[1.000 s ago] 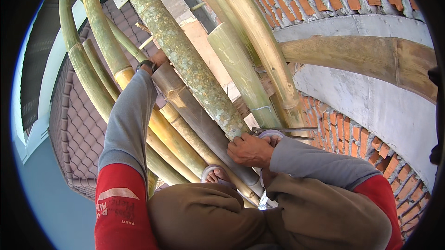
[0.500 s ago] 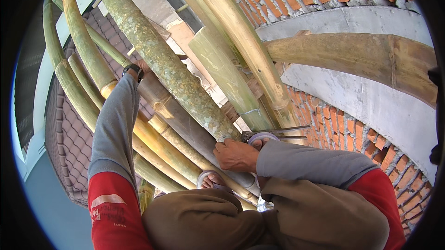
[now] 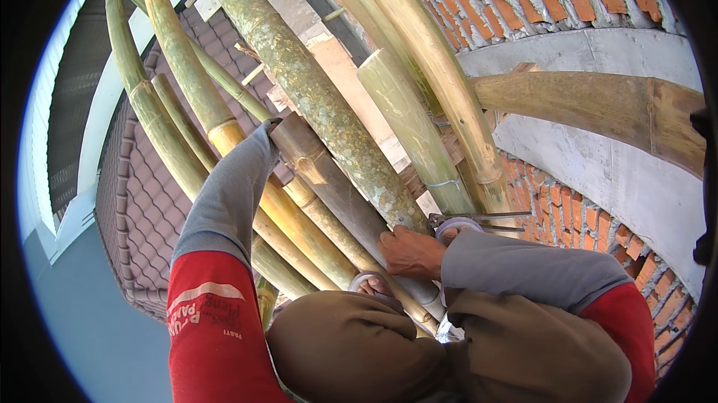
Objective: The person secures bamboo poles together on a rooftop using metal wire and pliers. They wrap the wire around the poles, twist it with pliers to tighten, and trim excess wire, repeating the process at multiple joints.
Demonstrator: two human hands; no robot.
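My right hand [image 3: 413, 251] is closed, its fingers curled by the lower end of a mottled, lichen-spotted bamboo pole [image 3: 314, 89]. What it grips, if anything, is hidden. A dark grey-brown bamboo pole [image 3: 329, 179] runs beneath that hand. Beside its upper cut end the grey sleeve [image 3: 258, 152] of my left arm stops; the left hand itself is hidden there. Just right of my right hand, by a sandalled foot [image 3: 452, 231], lies a metal tool with two thin handles [image 3: 490, 216], perhaps pincers.
Several yellow-green bamboo poles [image 3: 224, 130] slope along the left, above a tiled roof [image 3: 149, 212]. More bamboo [image 3: 426, 66] stands at the right, with a thick pole [image 3: 583, 96] crossing the brick wall [image 3: 553, 197]. My other sandalled foot [image 3: 372, 283] rests among the poles.
The view has shifted, so the scene sits farther right and slightly lower. My left hand and its watch have gone from sight at the dark pole's end. The right hand stays at its spot.
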